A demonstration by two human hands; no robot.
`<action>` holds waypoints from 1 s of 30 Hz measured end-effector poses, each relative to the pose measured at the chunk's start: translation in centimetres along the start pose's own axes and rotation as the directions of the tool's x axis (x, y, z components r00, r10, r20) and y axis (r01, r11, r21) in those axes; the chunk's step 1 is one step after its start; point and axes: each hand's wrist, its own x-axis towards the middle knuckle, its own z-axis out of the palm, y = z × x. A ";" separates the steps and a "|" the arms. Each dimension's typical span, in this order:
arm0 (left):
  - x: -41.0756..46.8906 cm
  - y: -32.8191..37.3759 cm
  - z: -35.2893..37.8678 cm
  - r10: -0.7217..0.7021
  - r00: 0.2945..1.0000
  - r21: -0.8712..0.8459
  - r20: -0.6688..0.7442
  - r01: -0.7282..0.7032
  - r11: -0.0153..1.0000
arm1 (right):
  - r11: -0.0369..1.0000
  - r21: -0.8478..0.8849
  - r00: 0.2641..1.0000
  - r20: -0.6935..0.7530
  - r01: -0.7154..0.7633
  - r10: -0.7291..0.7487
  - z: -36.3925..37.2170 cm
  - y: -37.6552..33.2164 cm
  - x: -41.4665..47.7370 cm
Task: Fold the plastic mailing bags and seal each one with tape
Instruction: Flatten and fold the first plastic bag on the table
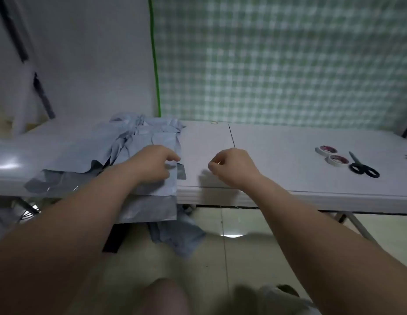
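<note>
A loose heap of pale grey-blue plastic mailing bags (138, 137) is lying on the left part of the table, crumpled at the far side. One flat grey-blue bag (152, 192) is hanging over the near edge, the left hand (150, 164) pinching its right edge. A darker grey bag (52, 183) is lying at the near left. Two white tape rolls with pinkish cores (326, 150) are lying flat well to the right, just beside each other.

A long white folding surface (277, 142) on slanted metal legs (357, 226) stands against a green-and-white checked wall covering (277, 60). Left of a green vertical strip (155, 64) the wall (91, 53) is plain white. The glossy pale tiled floor (254, 258) reflects a bright glare (232, 235).
</note>
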 end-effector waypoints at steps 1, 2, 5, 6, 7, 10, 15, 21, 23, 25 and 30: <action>0.6 -0.4 0.1 -0.012 1.000 0.002 0.002 0.012 1.000 | 1.000 -0.004 1.000 0.018 0.015 -0.015 0.8 -0.2 0.8; 1.1 -0.8 0.2 -0.020 1.000 -0.022 -0.022 0.019 1.000 | 1.000 -0.008 0.999 0.020 0.029 -0.029 1.3 -0.5 1.5; 3.3 -2.5 0.8 -0.111 0.987 -0.065 -0.117 0.104 0.992 | 0.998 0.027 0.998 0.046 0.052 -0.053 3.6 -1.4 3.9; 4.1 -3.4 1.0 -0.156 0.976 -0.084 -0.153 0.144 0.986 | 0.998 0.046 0.998 0.043 0.053 -0.055 4.2 -1.8 4.7; 4.8 -4.3 1.3 -0.192 0.964 -0.091 -0.185 0.178 0.980 | 0.996 0.066 0.997 0.041 0.057 -0.059 4.6 -2.1 5.5; 6.2 -7.1 1.8 -0.288 0.926 -0.007 -0.246 0.295 0.955 | 0.991 0.122 0.997 0.054 0.051 -0.058 5.7 -3.4 7.8; 7.2 -8.5 2.0 -0.445 0.864 -0.056 -0.236 0.445 0.894 | 0.982 0.177 0.992 0.116 -0.063 0.043 7.7 -4.9 10.7; 7.4 -8.3 0.4 -0.567 0.793 -0.359 -0.221 0.475 0.804 | 0.942 0.316 0.993 0.073 -0.111 0.093 8.9 -5.4 11.7; 7.3 -7.5 -0.2 -0.625 0.770 -0.652 -0.131 0.408 0.639 | 0.909 0.400 0.992 0.064 -0.121 0.104 8.3 -5.7 11.6; 7.0 -6.1 -1.3 -0.620 0.785 -0.879 -0.013 0.286 0.380 | 0.878 0.461 0.992 0.046 -0.126 0.118 7.0 -5.7 11.6; 7.6 -1.4 -4.2 -0.480 0.872 -0.986 0.095 0.149 0.075 | 0.840 0.536 0.993 -0.020 -0.088 0.117 2.5 -4.3 11.9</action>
